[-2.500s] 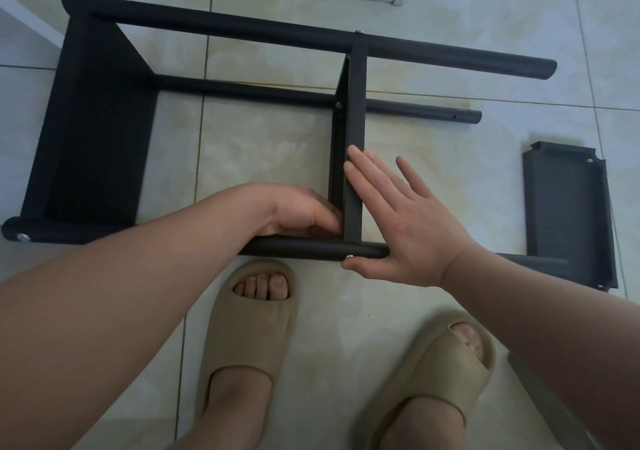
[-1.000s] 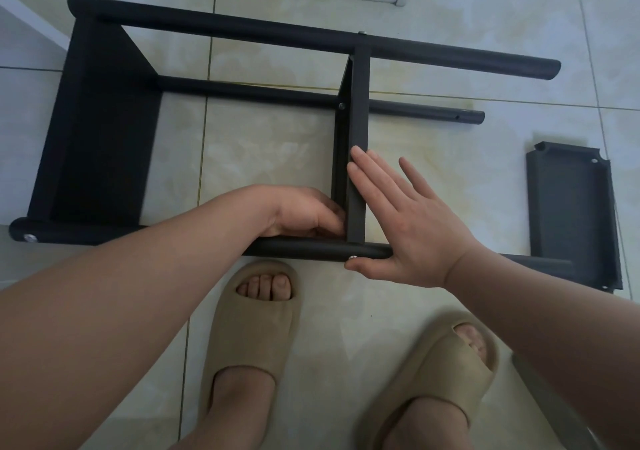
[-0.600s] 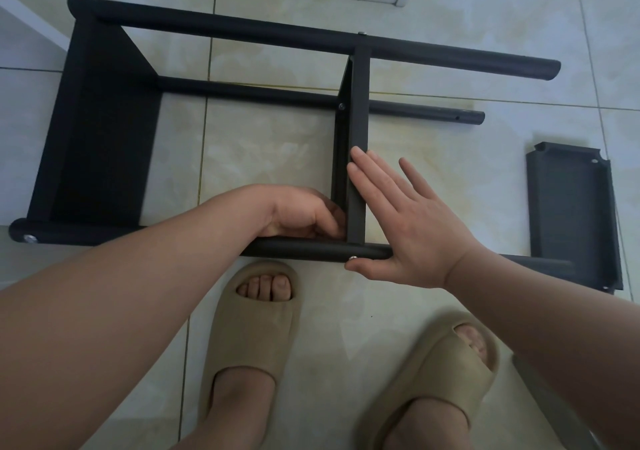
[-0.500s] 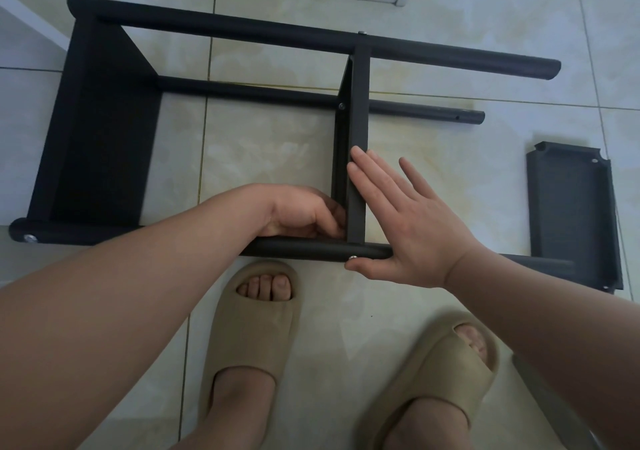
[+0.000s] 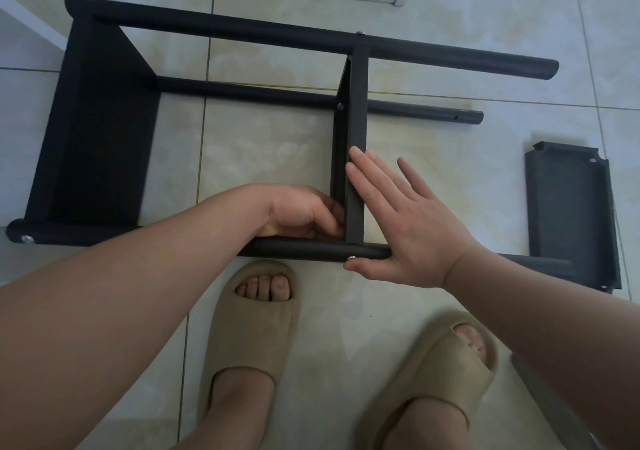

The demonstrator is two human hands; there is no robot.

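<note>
A black metal rack [image 5: 277, 37] lies on its side on the tiled floor, with long tubes and a large end shelf [image 5: 100, 137] at the left. Its middle shelf [image 5: 358, 103] runs between the far tube and the near tube [image 5: 311, 250]. My left hand [image 5: 298, 210] reaches inside the frame, and its curled fingers grip the middle shelf's lower end at the corner with the near tube. My right hand [image 5: 401, 221] lies flat with straight fingers pressed against the shelf's right side. Its thumb sits under the tube beside a silver screw head [image 5: 352, 258].
A loose black shelf panel [image 5: 571, 214] lies on the floor at the right, over the near tube's end. My feet in beige slippers [image 5: 252, 328] [image 5: 433, 373] stand just in front of the rack. A white edge [image 5: 20, 26] sits at the far left.
Both hands keep the same places on the middle shelf. Only the view has shifted slightly since the earliest frame.
</note>
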